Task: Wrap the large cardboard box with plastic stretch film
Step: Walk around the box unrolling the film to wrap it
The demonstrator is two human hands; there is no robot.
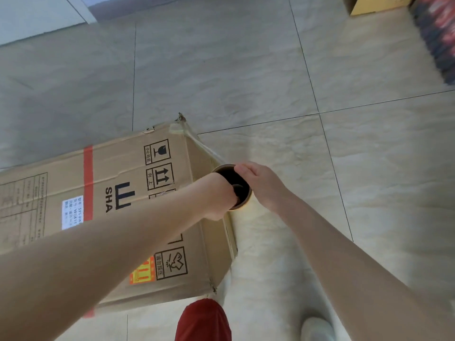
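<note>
Both my arms reach forward and down, the hands nearly meeting over the roll (248,232). My left grip (219,195) hooks fingers into its open top, and my right grip (261,183) curls over the far rim. The roll stands upright, just beside the box's end. The box (123,168) lies flat on the floor (246,70), its long axis running off to my left. Film (204,146) stretches from the roll to the box's far corner.
</note>
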